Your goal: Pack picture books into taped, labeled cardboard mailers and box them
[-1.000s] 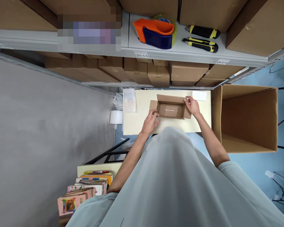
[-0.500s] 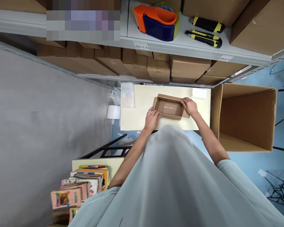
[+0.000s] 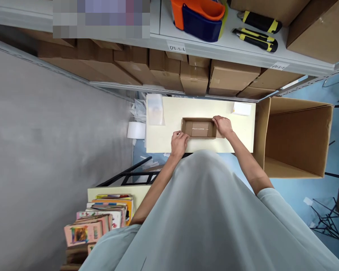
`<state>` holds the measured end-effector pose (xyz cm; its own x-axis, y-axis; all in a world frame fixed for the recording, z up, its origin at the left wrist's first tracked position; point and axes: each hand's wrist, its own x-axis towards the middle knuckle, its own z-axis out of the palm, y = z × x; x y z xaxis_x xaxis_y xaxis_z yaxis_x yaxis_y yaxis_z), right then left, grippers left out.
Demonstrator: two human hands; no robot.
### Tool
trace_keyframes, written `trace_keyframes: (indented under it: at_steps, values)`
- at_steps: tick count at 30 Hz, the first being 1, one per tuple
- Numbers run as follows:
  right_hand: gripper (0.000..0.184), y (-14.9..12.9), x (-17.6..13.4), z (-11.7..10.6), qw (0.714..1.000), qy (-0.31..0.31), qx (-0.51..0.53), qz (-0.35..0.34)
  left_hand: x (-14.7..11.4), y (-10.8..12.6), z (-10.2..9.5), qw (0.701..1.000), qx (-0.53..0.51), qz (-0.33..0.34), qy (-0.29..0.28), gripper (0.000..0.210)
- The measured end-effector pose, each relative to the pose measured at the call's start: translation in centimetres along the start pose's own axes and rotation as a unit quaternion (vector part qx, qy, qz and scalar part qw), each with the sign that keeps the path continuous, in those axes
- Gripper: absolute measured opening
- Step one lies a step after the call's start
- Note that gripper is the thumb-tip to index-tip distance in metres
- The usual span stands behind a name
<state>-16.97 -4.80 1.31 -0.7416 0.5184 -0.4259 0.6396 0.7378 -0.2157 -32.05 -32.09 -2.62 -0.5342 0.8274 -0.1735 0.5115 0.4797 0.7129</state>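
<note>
Box (image 3: 199,128): matt brown cardboard. Tabletop (image 3: 172,124): smooth, pale, matt. Tape gun (image 3: 199,15): glossy plastic. Shelf (image 3: 214,47): painted metal.

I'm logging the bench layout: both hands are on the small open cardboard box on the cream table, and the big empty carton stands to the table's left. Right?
Not quite. The head view shows the big empty carton to the right of the cream table, not its left. The rest holds: left hand and right hand are on the small open cardboard box.

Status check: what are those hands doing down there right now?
Left hand at near-left corner of small open cardboard box; right hand on its right end. Box empty, on table.
</note>
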Motion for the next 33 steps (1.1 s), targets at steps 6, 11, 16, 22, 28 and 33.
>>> trace_keyframes:
  at_steps: [6,11,16,22,28,33]
  values:
    - [0.049,0.2,-1.2,0.0,0.999,0.031,0.041,-0.014,-0.2,-0.1,-0.4,0.999,-0.028,0.013,-0.010,0.029]
    - [0.055,-1.3,-1.9,-1.4,0.993,0.094,0.061,-0.025,-1.9,0.6,-3.0,0.997,-0.073,0.029,0.000,0.045]
    - [0.049,-6.9,-0.9,-4.1,0.983,0.140,0.093,-0.068,-0.5,-1.0,-7.9,0.993,-0.093,0.027,0.062,0.046]
    - [0.039,-18.2,4.1,-3.9,0.965,0.102,0.188,-0.148,5.4,-9.4,-12.2,0.988,-0.035,-0.078,0.125,0.043]
    - [0.029,-28.0,12.6,1.0,0.971,-0.099,0.218,-0.002,10.6,-17.1,-11.6,0.970,-0.039,-0.219,0.096,0.055]
    - [0.032,-31.7,17.0,5.1,0.946,-0.165,0.250,0.125,12.2,-20.0,-9.6,0.962,-0.082,-0.254,0.054,0.069]
